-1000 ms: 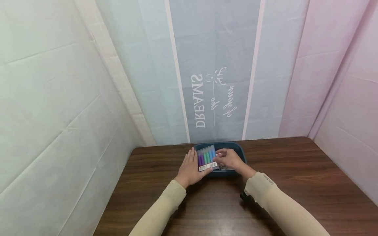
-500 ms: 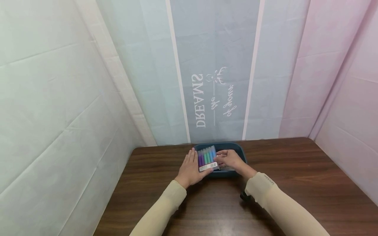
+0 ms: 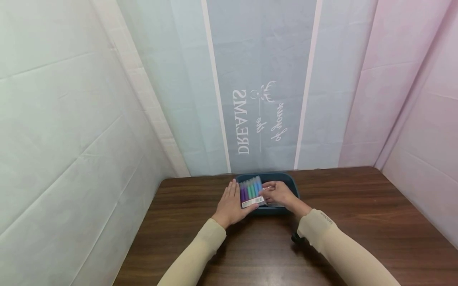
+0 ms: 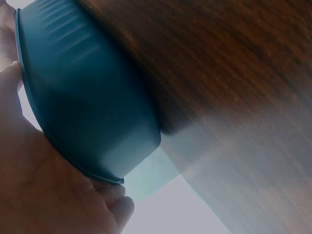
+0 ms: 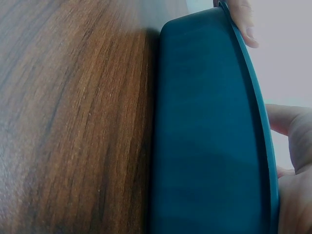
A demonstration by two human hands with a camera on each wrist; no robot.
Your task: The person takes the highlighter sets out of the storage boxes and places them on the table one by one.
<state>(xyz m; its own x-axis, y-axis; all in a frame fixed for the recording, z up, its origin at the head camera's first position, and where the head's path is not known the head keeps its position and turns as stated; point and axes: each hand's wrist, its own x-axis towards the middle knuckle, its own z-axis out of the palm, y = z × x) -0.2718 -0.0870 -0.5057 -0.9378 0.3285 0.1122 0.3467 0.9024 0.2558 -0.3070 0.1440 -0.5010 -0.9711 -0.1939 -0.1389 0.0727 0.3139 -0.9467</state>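
A dark blue plastic basin [image 3: 293,186] stands at the far edge of the table. Tilted over its left part is a clear pack of colored pens [image 3: 251,190], purple through green to blue, with a white label low down. My left hand [image 3: 230,207] lies along the pack's left side and the rim, fingers straight, thumb at its lower edge. On the other side my right hand [image 3: 281,194] pinches the pack's right edge with bent fingers, above the basin. Both wrist views show mainly the basin's outer wall [image 4: 87,92]; the pack is hidden there.
The brown wood-grain table [image 3: 257,246] runs toward me on both sides of the basin. A printed fabric backdrop [image 3: 261,59] rises right behind it. Something black [image 3: 296,238] shows below the right sleeve. Small contents of the basin beneath the right hand are unclear.
Almost nothing differs. The right fingers shift very slightly at the pack's edge; the left hand, the pack and the basin stay in place.
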